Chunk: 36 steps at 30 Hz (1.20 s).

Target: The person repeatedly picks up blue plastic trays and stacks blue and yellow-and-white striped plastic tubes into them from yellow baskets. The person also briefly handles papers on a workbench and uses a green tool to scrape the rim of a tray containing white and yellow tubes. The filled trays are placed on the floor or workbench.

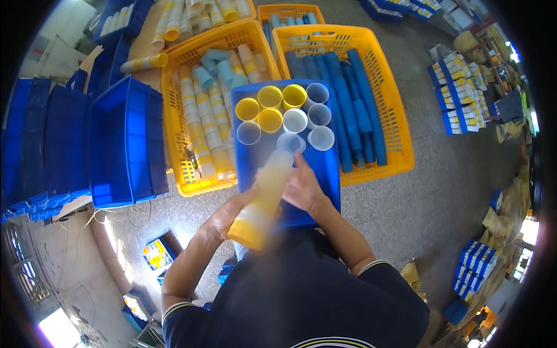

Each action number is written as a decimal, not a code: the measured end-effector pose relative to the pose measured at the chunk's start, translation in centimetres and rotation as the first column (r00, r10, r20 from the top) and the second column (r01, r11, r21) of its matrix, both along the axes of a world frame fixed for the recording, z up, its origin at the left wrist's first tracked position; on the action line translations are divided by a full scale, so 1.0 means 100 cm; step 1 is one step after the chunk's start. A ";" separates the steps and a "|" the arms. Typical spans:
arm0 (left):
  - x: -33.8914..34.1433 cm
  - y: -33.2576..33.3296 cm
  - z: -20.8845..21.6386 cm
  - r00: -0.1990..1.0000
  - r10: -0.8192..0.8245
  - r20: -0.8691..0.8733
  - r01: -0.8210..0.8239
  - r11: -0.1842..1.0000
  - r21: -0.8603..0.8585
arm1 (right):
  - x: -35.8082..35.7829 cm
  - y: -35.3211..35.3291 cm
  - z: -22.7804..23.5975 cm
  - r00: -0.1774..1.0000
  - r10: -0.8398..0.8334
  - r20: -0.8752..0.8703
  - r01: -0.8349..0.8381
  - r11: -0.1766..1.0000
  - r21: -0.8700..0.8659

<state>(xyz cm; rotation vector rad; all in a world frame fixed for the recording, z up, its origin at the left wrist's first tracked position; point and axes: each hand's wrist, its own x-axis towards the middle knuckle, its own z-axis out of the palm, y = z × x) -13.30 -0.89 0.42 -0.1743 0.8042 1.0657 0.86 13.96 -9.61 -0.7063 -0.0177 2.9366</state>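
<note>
A long stack of nested plastic cups [265,194], frosted white at the far end and yellow at the near end, slants across my body. My left hand [231,213] is closed around its lower part. Beside the stack's upper part is my right hand [303,187], one finger stretched toward a translucent cup [291,142]; whether it touches the cup is unclear. Its other fingers are partly hidden behind the stack. Both hands are over a blue bin [318,168], where several yellow cups [270,120], a white cup [295,120] and translucent cups [321,138] stand mouth up.
Beyond the bin, one yellow crate [174,124] holds yellow, white and pale blue cup stacks; another crate [400,139] holds long blue stacks [348,110]. Empty blue bins [125,145] stand at the left. Filled blue bins [455,95] sit farther right on the floor.
</note>
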 end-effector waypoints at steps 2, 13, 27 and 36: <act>-0.002 -0.005 -0.002 0.988 -0.052 -0.147 0.044 0.998 -0.055 | -0.006 -0.010 0.012 0.986 0.156 -0.052 -0.142 0.967 0.211; -0.024 -0.003 0.003 0.792 -0.262 -0.551 0.212 0.965 -0.153 | -0.050 -0.029 -0.008 0.980 0.062 0.188 -0.116 0.950 0.291; -0.006 -0.068 0.004 0.979 -0.163 -0.126 0.146 0.980 -0.133 | -0.025 -0.044 0.014 0.980 0.051 0.192 -0.102 0.958 0.269; 0.003 -0.056 0.010 0.942 0.240 -0.233 -0.178 0.949 0.259 | -0.007 -0.056 0.031 0.975 -0.151 0.162 0.116 0.971 0.207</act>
